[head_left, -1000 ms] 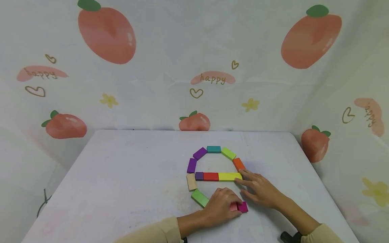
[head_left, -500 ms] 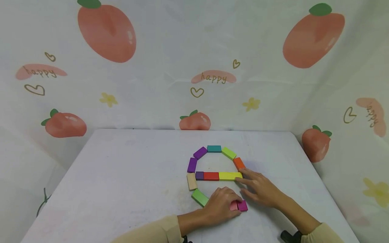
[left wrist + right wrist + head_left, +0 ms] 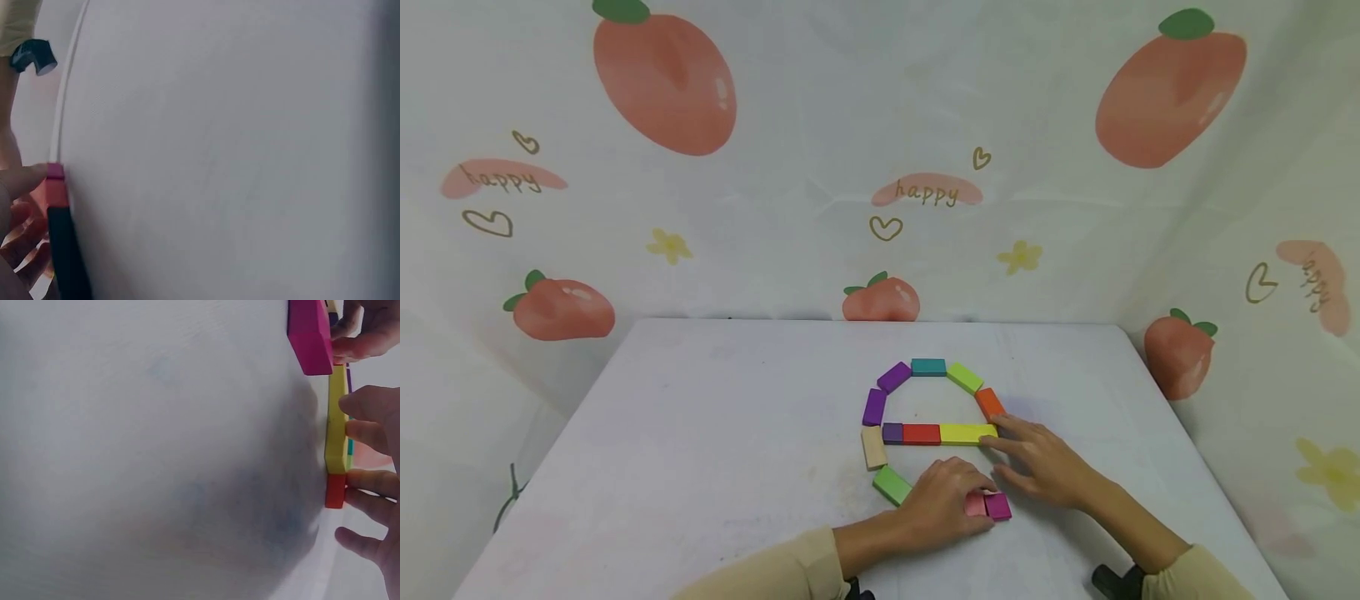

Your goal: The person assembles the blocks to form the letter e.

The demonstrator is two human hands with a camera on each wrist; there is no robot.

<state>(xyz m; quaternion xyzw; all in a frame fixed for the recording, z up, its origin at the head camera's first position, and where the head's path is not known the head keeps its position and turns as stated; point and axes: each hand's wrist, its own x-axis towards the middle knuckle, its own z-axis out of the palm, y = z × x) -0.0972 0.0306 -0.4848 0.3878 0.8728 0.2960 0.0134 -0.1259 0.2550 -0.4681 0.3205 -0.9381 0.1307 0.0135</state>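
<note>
My left hand (image 3: 936, 508) is at the bottom of a curved outline of coloured wooden blocks. Its thumb and forefinger lie on either side of a pink block (image 3: 975, 504), which has a magenta block (image 3: 997, 507) against its right end. A dark block (image 3: 65, 250) joins the pink one in the left wrist view; the hand hides it in the head view. My right hand (image 3: 1048, 467) has its fingers extended, its fingertips at the orange block (image 3: 990, 403) and the right end of the yellow block (image 3: 967, 434).
Red (image 3: 921, 434) and small purple (image 3: 892, 433) blocks continue the yellow bar leftward. Light green (image 3: 965, 377), teal (image 3: 928, 367), two purple (image 3: 894, 377), beige (image 3: 874, 447) and green (image 3: 891, 485) blocks form the curve on the white table (image 3: 700, 450).
My left hand has drawn back slightly leftward and its fingers have spread a little, so more of the pink block shows. The right hand stays in place.
</note>
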